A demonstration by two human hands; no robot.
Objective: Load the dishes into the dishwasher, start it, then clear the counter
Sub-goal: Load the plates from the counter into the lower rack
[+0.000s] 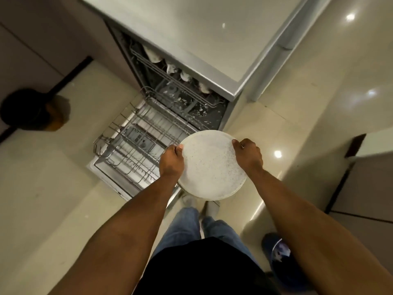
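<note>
Head view is showing me standing over the open dishwasher [170, 99], and I am holding a large speckled white plate [211, 165] by its two opposite edges, face up toward me. My left hand [171, 159] is curling its fingers [177, 148] around the left rim and my right hand [248, 155] is curling its fingers [236, 143] over the upper right rim, so both are gripping the plate rather than lying flat on it. The plate is hanging in the air between my fingers, above the near right corner of the pulled-out lower rack [136, 143], which is sitting on the lowered door [106, 173] just beyond and to the left of my left fingers. The rack's tines look bare where I can see them; the upper rack [176, 81], farther ahead of my fingers under the grey surface [191, 28], is already carrying a row of pale dishes [153, 56]. To do this well, I am judging that I should be tipping the plate onto its edge, easing it leftward and down so the rim is dropping between two rows of tines, and keeping both grips until it is standing on its own. Going slowly matters, since a wide plate could be knocking the wire frame or leaning over.
</note>
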